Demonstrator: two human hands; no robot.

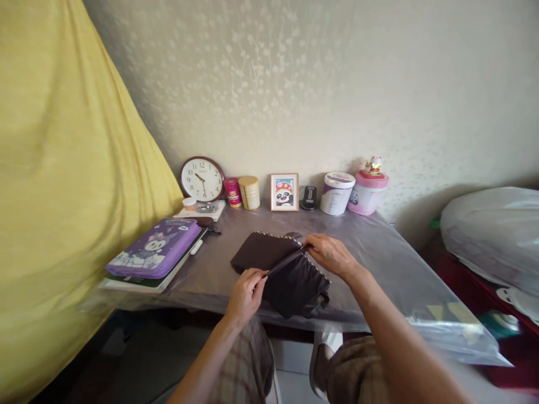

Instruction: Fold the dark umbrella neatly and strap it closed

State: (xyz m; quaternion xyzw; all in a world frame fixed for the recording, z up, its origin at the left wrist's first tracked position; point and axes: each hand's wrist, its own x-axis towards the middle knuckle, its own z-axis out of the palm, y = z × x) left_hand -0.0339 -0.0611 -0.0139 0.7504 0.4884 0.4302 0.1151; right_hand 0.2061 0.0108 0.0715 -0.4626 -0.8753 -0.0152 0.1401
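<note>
On the table in front of me lies a dark folded cloth (290, 283) with a thin light-patterned trim along its edges. It is gathered and creased, with a flatter part to the left and a bunched part to the right. My left hand (246, 294) pinches its edge at the near side. At the far side my right hand (330, 253) grips the same raised fold, so the fold runs in a line between both hands. What kind of cloth article it is I cannot make out.
The table (391, 280) has a clear plastic cover. At left, a purple case (155, 247) lies on books. Along the wall stand a clock (202, 179), tins (249, 193), a framed panda picture (284, 192) and tubs (337, 193). A yellow curtain (76, 168) hangs left.
</note>
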